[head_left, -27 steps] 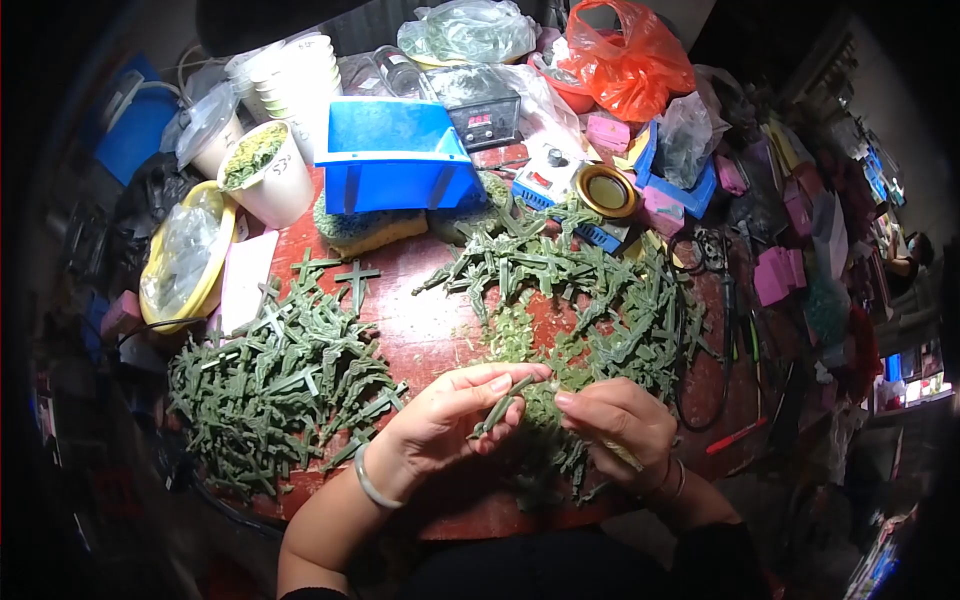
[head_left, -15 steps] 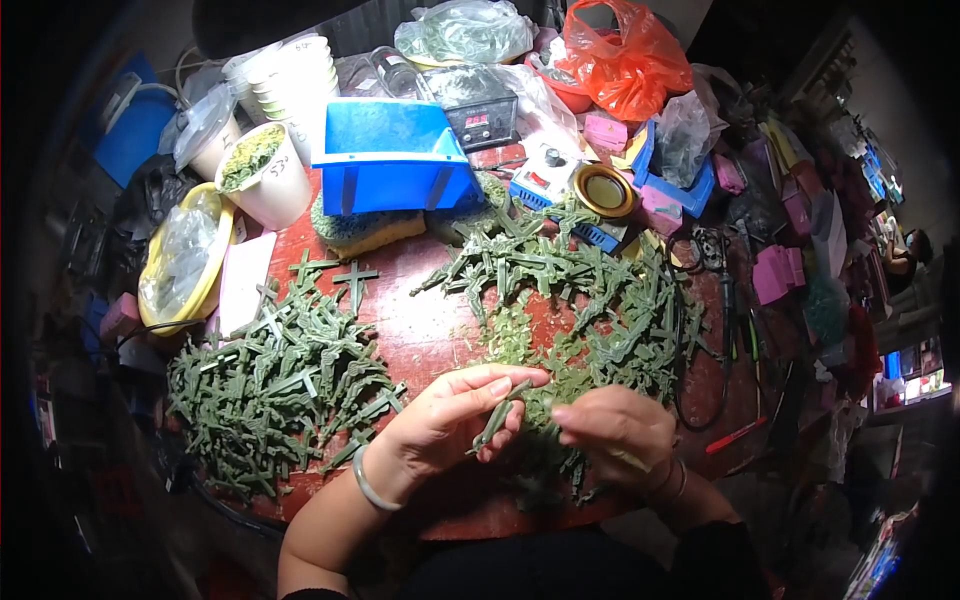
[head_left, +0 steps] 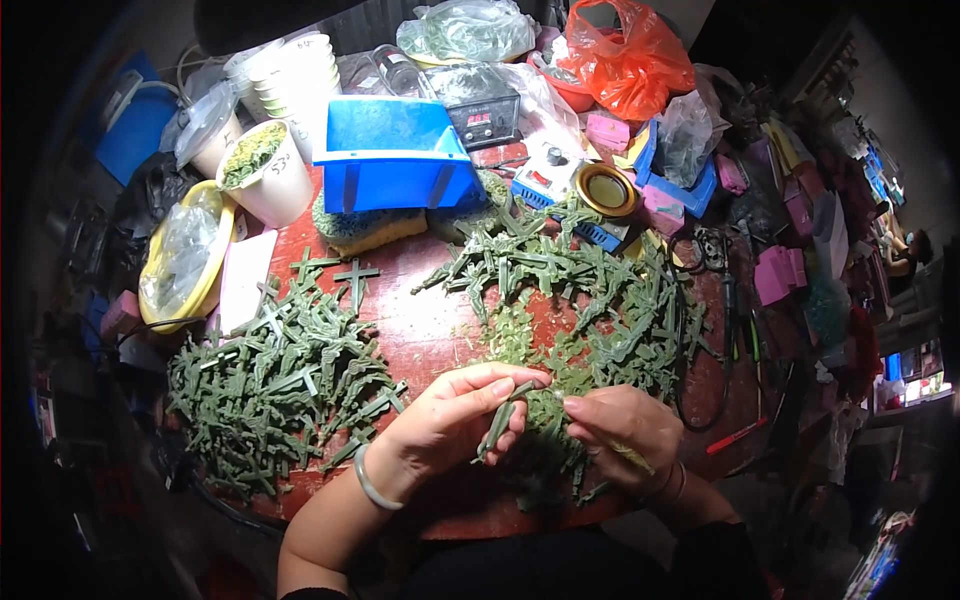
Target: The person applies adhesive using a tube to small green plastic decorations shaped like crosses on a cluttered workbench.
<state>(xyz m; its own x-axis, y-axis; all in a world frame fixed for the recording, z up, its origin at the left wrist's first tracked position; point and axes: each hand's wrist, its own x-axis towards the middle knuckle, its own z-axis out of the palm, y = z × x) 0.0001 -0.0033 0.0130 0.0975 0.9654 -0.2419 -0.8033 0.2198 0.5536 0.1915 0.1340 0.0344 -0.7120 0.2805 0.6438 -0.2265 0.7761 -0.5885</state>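
Note:
My left hand, with a pale bangle at its wrist, pinches a small green wax cross between thumb and fingers. Close on its right, my right hand is closed round a slim tool with a yellowish handle; a bright tip shows near the cross, but its shape is too small to make out. Below and beyond the hands lie light green shavings. One heap of green crosses lies to the left, and another pile of crosses spreads across the far right of the red table.
Behind the work stand a blue bin on a sponge, a white bucket of green bits and a yellow basin. A small heater with a brass-coloured dish sits back right, near a cable and a red pen.
My right hand has shifted slightly right, away from the cross, and looks sharper. In my left hand the cross has turned a little; the piles look the same.

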